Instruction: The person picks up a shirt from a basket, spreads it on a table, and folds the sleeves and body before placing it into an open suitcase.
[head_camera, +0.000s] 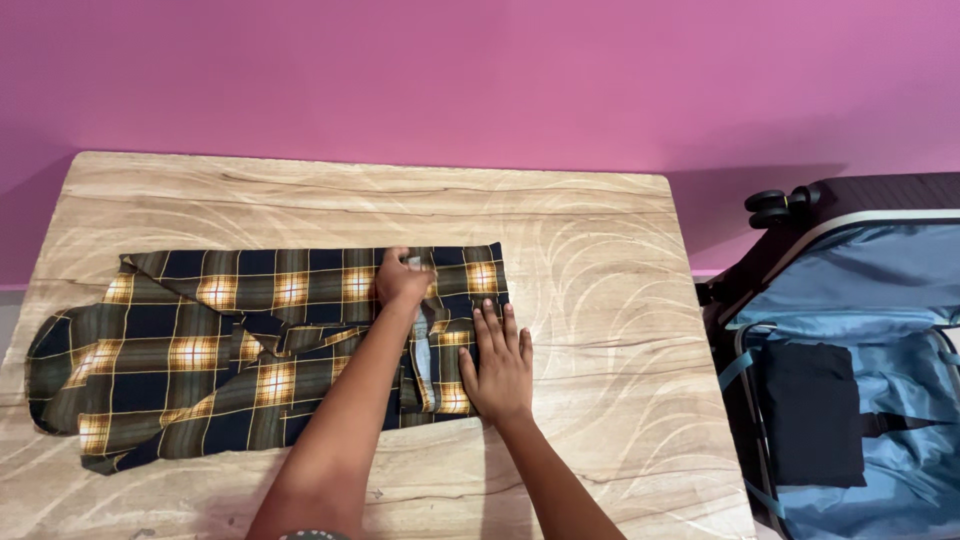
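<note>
On the wooden table (600, 230), hands flatten a folded dark plaid shirt (200, 350).

Soft plaid cloth shirt (250, 350) on smooth wood-grain table (600, 260).

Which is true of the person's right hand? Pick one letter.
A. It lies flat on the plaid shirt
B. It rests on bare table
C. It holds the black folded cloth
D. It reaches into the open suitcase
A: the right hand lies flat, fingers spread, on the plaid shirt near its right end, while the left hand pinches the fabric further back.
</note>
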